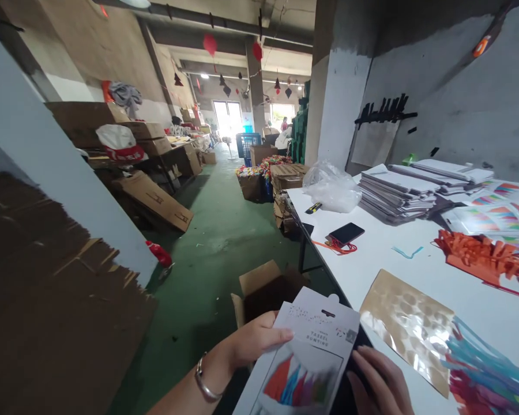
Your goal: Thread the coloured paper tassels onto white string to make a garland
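A white printed carton [307, 351] marked "Tassel Bunting" is at the lower middle, tilted, with a hang slot near its top and a picture of coloured tassels. My left hand [259, 337], a silver bangle on its wrist, grips the carton's left edge, thumb on the front. At its right edge is my right hand [378, 383], fingers bent against the side; its thumb is not clearly seen. Beside that hand on the white table [372, 248] lies a tan sheet [409, 323] under clear, shiny plastic. Blue and magenta tassels [484, 363] lie partly against it.
An open cardboard box [263, 282] stands on the floor beyond the carton. On the table are a phone [346, 233], a cutter knife [313, 208], a plastic bag [333, 187], stacked white cartons [395, 193] and orange tassels [484, 256]. A green floor aisle [211, 230] runs ahead.
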The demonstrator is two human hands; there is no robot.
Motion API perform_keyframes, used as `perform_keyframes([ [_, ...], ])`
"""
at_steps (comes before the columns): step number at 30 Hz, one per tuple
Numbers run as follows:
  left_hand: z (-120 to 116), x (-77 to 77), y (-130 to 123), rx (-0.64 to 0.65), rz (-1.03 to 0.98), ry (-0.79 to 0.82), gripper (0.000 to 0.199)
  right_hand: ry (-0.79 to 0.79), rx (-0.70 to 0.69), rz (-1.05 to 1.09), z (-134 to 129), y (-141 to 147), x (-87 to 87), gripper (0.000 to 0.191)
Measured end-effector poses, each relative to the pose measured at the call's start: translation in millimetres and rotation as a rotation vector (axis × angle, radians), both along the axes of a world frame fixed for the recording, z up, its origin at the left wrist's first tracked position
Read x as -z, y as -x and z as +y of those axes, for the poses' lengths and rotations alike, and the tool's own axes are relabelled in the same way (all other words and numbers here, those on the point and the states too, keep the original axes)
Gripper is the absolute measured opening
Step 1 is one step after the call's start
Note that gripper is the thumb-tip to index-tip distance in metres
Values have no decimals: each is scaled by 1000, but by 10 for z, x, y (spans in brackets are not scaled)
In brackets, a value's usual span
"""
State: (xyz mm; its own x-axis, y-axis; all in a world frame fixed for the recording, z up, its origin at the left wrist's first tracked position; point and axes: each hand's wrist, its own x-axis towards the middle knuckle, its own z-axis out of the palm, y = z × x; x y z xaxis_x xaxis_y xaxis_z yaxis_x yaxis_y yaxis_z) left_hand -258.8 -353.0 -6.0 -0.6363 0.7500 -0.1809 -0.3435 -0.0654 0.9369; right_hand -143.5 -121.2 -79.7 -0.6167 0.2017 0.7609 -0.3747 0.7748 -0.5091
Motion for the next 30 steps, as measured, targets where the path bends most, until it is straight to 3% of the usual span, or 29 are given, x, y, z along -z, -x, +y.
perform_keyframes([
  [3, -40, 31, -46, 1, -133, -15, 40, -219, -80, 40, -16, 195, -253, 35],
  [6, -97, 153, -52, -35, -253, -37, 39, -256, -177, 46, -102, 338, -383, 33],
  [13, -166, 395, -20, -98, -336, -82, 35, -215, -235, 44, -172, 379, -290, 32],
  [19, -137, 434, -54, -111, -382, -141, 35, -178, -352, -16, -166, 448, -421, 29],
  [24, -128, 561, -60, -92, -423, -195, 42, -228, -359, 59, -184, 448, -399, 23],
  [30, -178, 664, -27, -96, -443, -234, 47, -217, -260, -51, -277, 433, -300, 15],
])
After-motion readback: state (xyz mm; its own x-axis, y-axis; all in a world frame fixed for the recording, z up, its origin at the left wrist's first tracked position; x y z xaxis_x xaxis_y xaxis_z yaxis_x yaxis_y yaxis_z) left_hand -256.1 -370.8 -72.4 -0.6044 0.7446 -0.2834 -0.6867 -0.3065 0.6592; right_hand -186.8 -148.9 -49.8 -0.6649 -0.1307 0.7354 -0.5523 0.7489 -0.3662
